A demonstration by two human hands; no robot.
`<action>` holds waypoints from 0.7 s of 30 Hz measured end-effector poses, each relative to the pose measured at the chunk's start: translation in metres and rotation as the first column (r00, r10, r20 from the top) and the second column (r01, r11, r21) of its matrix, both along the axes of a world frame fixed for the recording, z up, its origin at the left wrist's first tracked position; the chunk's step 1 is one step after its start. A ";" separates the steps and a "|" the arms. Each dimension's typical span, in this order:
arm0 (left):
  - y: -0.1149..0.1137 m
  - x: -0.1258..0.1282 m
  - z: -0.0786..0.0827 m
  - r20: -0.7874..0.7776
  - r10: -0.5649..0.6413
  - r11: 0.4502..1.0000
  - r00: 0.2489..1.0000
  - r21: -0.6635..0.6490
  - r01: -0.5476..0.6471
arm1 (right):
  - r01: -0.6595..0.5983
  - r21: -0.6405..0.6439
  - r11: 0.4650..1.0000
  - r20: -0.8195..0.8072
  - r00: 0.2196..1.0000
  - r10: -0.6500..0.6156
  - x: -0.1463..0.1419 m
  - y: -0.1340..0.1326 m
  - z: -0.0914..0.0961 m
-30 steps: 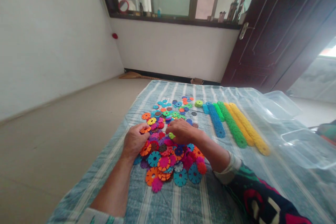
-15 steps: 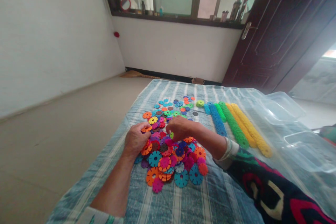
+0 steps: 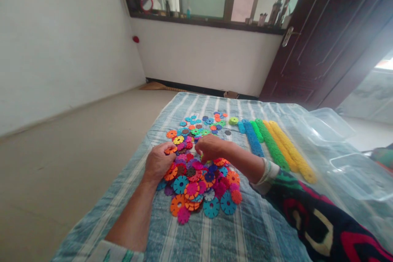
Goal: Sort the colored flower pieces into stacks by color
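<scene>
A heap of many-coloured notched plastic discs (image 3: 196, 180) lies on a striped blue-grey cloth (image 3: 215, 233). My left hand (image 3: 157, 163) rests on the left side of the heap, its fingers curled round an orange disc (image 3: 170, 151). My right hand (image 3: 211, 147) hovers over the middle of the heap with its fingers bunched downward; a light green disc (image 3: 203, 158) shows under them. Right of the heap lie long stacked rows of discs: blue (image 3: 253, 141), green (image 3: 272, 145) and yellow (image 3: 291, 151).
Clear plastic containers (image 3: 331, 125) and a clear lid (image 3: 359, 176) sit on the cloth at the right. A bare floor runs along the left. A dark wooden door (image 3: 322, 37) and a windowsill with bottles (image 3: 215, 20) stand beyond.
My right hand has lifted slightly and drawn up over the heap, with the green disc under its fingers. My left hand has stayed on the orange disc. The view has shifted a little.
</scene>
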State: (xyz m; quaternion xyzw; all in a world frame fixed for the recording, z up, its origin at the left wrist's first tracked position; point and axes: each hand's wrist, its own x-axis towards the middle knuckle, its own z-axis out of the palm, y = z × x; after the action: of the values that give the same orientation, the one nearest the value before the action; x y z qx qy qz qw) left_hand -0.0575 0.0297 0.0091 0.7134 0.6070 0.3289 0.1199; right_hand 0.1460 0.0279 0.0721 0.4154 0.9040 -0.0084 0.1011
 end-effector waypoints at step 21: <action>0.001 0.000 -0.002 0.029 -0.008 1.000 1.000 0.007 0.008 | -0.074 -0.021 0.997 -0.150 0.986 0.070 0.009 -0.009 0.004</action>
State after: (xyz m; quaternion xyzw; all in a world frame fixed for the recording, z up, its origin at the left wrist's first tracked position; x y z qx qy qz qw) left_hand -0.0579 0.0305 0.0075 0.7114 0.6011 0.3410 0.1275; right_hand 0.1547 0.0192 0.0760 0.3792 0.9233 -0.0480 0.0389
